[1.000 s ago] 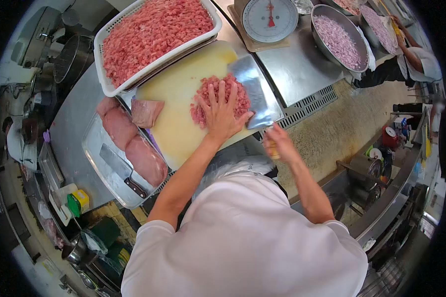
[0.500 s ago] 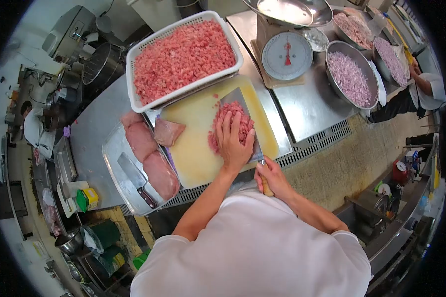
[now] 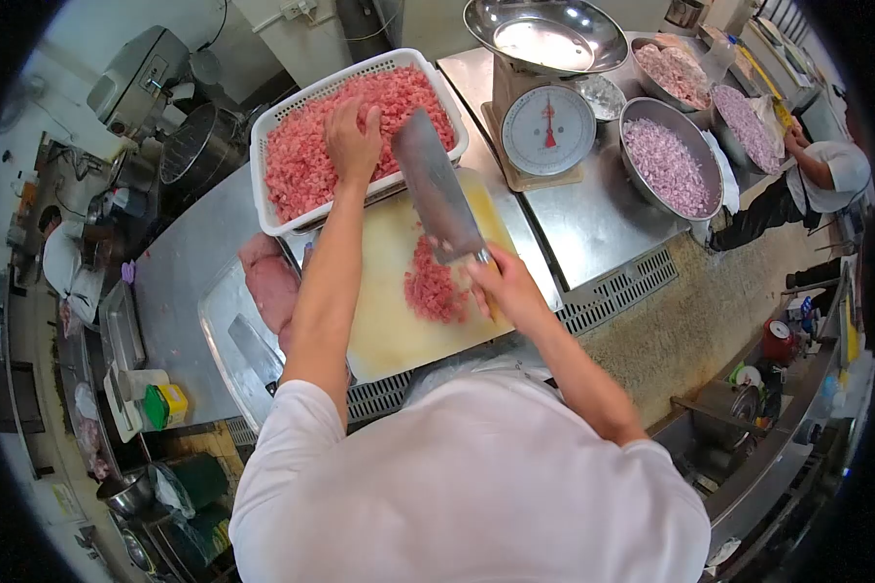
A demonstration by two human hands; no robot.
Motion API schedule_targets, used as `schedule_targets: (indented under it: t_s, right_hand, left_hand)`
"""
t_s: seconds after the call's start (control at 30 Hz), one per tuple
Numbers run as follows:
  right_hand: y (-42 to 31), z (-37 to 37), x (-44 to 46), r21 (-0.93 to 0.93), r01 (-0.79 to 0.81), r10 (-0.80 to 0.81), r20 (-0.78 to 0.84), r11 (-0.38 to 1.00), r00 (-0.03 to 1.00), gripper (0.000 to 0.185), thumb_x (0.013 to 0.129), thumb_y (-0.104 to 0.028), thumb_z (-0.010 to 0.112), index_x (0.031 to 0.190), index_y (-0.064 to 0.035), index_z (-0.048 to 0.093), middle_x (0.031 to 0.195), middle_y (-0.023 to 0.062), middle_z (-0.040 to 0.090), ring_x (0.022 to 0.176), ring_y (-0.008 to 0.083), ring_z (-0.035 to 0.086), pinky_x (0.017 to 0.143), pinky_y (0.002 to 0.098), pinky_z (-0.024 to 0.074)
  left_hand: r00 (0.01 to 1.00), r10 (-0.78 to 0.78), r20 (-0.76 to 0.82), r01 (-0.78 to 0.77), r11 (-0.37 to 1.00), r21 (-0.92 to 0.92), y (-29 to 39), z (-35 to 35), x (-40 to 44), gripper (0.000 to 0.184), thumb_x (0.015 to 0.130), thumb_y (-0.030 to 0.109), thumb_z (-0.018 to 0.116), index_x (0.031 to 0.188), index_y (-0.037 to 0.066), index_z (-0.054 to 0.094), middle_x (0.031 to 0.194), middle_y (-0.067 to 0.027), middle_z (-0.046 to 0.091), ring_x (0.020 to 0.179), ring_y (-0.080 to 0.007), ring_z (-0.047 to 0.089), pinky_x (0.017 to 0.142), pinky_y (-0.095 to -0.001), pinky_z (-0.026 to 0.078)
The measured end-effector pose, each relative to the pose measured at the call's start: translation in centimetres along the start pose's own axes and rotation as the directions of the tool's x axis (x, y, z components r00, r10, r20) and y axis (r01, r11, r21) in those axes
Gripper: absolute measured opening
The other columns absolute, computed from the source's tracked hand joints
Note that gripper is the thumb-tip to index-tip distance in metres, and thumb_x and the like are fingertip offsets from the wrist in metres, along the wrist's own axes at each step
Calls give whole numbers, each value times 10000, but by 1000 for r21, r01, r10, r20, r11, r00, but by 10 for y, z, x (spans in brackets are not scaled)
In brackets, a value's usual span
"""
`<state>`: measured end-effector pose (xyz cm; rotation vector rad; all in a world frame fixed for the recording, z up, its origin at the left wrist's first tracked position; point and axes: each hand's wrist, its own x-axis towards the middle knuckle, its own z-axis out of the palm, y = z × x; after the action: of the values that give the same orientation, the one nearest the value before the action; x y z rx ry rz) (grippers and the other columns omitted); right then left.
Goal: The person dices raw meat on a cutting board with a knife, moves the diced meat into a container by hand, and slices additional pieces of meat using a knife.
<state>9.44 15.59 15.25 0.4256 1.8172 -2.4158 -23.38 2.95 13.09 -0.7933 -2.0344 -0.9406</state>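
My left hand (image 3: 353, 141) is over the diced meat (image 3: 408, 102) in the white basket (image 3: 261, 175). Its thumb stands apart from the fingers, and some fingertips are hidden against the meat. My right hand (image 3: 507, 287) grips the handle of a broad cleaver (image 3: 439, 189), whose blade slants up toward the basket above the cutting board. Bits of meat cling low on the blade. A smaller pile of chopped meat (image 3: 433, 287) lies on the yellowish cutting board (image 3: 379, 330), just left of my right hand.
Left of the board, a tray (image 3: 207, 311) holds raw meat pieces (image 3: 267, 282) and a second cleaver (image 3: 255, 348), partly behind my left arm. A dial scale (image 3: 548, 131) and a bowl of chopped onion (image 3: 666, 165) stand at right. Other people (image 3: 831, 175) are at both sides.
My left hand has gone from the chopped pile up to the basket. The cleaver has lifted off the board and tilted left in my right hand. The pile on the board is smaller.
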Motion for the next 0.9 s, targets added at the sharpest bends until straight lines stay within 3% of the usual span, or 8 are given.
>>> schedule_targets:
  t_s: [0.03, 0.1, 0.17, 0.33, 0.43, 0.57, 0.67, 0.9]
  right_hand:
    - [13, -9, -12, -58, 4, -6, -28, 998, 1000, 210, 1025, -234, 639, 1135, -57, 611, 699, 18, 578, 517, 105, 535, 488, 272, 440]
    - [54, -33, -42, -26, -111, 108, -95, 994, 990, 234, 996, -195, 702, 1130, -20, 624, 692, 2, 562, 523, 98, 515, 486, 283, 430]
    - [81, -53, -76, -77, -181, 169, -144, 980, 975, 208, 980, -145, 705, 1128, -19, 633, 692, 4, 571, 511, 106, 521, 481, 280, 432]
    - [112, -71, -137, 151, -238, 272, -274, 959, 922, 206, 980, -156, 704, 1134, -30, 648, 691, 14, 585, 528, 105, 539, 490, 277, 454]
    - [117, -84, -140, 133, -224, 253, -272, 965, 929, 224, 996, -206, 688, 1140, -39, 644, 691, 16, 590, 533, 104, 544, 501, 277, 465]
    - [119, -98, -118, 193, -306, 344, -213, 932, 914, 248, 1028, -248, 639, 1194, -66, 612, 727, 11, 587, 549, 110, 555, 512, 270, 462]
    - [114, -96, -104, 97, -343, 354, -158, 934, 922, 280, 1046, -229, 607, 1275, -68, 594, 757, 12, 572, 587, 108, 557, 549, 270, 469]
    - [116, -61, -71, 34, -399, 400, -75, 916, 913, 326, 1050, -244, 622, 1311, -58, 559, 750, 5, 561, 588, 106, 544, 564, 272, 469]
  left_hand:
    - [1000, 26, 6, -26, 1000, -2, -2, -4, -1, 298, 976, 246, 675, 1158, 11, 702, 1132, -203, 703, 1096, -398, 623, 1000, -491, 467]
    - [984, -156, 86, 163, 983, -82, 23, -29, -46, 222, 1007, 211, 623, 1069, 15, 707, 1054, -181, 708, 1054, -392, 633, 959, -478, 477]
    - [888, -285, 361, 330, 942, -67, 25, -48, -120, 218, 1024, 198, 589, 1079, 15, 695, 1072, -182, 690, 1054, -394, 618, 957, -481, 463]
    - [835, -243, 493, 235, 969, 80, 38, -7, -198, 424, 1060, 249, 511, 1394, 2, 596, 1509, -238, 538, 1449, -423, 447, 1215, -566, 293]
    - [707, -141, 693, 335, 930, -153, 36, -7, -202, 507, 1062, 274, 494, 1493, 9, 525, 1615, -216, 445, 1554, -406, 316, 1271, -592, 189]
    - [590, 25, 807, 320, 911, -262, 50, -55, -215, 574, 1045, 356, 553, 1513, 26, 522, 1605, -179, 475, 1541, -394, 351, 1291, -525, 176]
    - [562, 67, 825, 234, 943, -236, 75, -91, -222, 711, 942, 405, 691, 1522, 37, 506, 1612, -192, 448, 1524, -449, 334, 1268, -595, 193]
    - [737, -322, 595, 309, 943, 127, 151, -89, -257, 882, 839, 481, 782, 1562, 85, 469, 1644, -247, 335, 1495, -537, 260, 1214, -696, 150]
